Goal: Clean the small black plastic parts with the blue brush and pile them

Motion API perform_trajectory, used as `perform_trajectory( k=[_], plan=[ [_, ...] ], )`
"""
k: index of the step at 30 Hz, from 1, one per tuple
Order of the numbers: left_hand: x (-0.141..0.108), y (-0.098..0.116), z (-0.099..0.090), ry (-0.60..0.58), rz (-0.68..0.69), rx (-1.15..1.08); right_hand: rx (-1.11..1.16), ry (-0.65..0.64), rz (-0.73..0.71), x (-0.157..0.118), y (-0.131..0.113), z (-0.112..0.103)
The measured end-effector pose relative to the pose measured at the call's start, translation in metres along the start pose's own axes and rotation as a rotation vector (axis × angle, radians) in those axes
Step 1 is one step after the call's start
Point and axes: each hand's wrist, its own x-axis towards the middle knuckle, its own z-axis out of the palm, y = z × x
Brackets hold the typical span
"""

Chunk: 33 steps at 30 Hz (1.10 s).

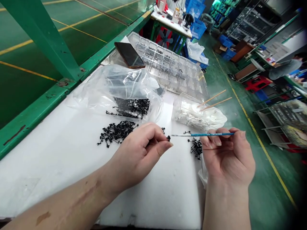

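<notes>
Between the thumb and forefinger of my left hand is a small black part, mostly covered by the fingers. My right hand, palm up, grips a thin blue brush. Its pale tip points left and ends just short of the black part. Behind my left hand lies a heap of small black stemmed parts. More of them are inside a clear plastic bag. A smaller black pile sits beside my right hand, partly hidden by it.
A clear container holds white crumpled material and two wooden sticks. Behind stands a clear compartment tray with small parts; a phone rests at its left. A green metal frame borders the white table. A person sits far right.
</notes>
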Motion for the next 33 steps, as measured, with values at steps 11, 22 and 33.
perform_trajectory(
  k=[11,22,33],
  plan=[
    [-0.0003,-0.0011,-0.0008,0.006,-0.002,0.006,-0.023,0.021,-0.005,-0.001,0.0,0.0009],
    [-0.0013,-0.001,-0.0006,0.0,0.005,0.012,-0.045,0.02,-0.005,-0.0005,-0.0002,0.0004],
    [-0.0001,-0.0001,0.0001,0.002,0.013,0.022,-0.062,0.03,-0.016,0.0003,-0.0002,-0.001]
  ],
)
